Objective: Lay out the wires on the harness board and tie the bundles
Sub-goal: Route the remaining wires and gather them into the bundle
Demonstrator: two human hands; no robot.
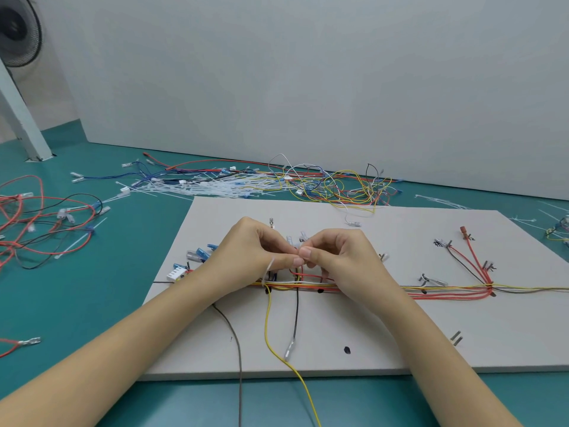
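Wires (446, 291) already run along the harness board (385, 334). Both the left hand (246, 257) and right hand (338, 257) pinch a cable tie (268, 269) looped around the bundle, so tying seems just begun; spare ties (209, 188) wait behind.

Head-worn view looks forward and down, close over the harness board (400, 343) and table

A teal floor (129, 288) carries a pale grey board (385, 334), with a tangle of red and black wires (40, 229) lying to its left, a heap of white cable ties (215, 188) behind it, and mixed coloured wires (338, 186) near the wall.
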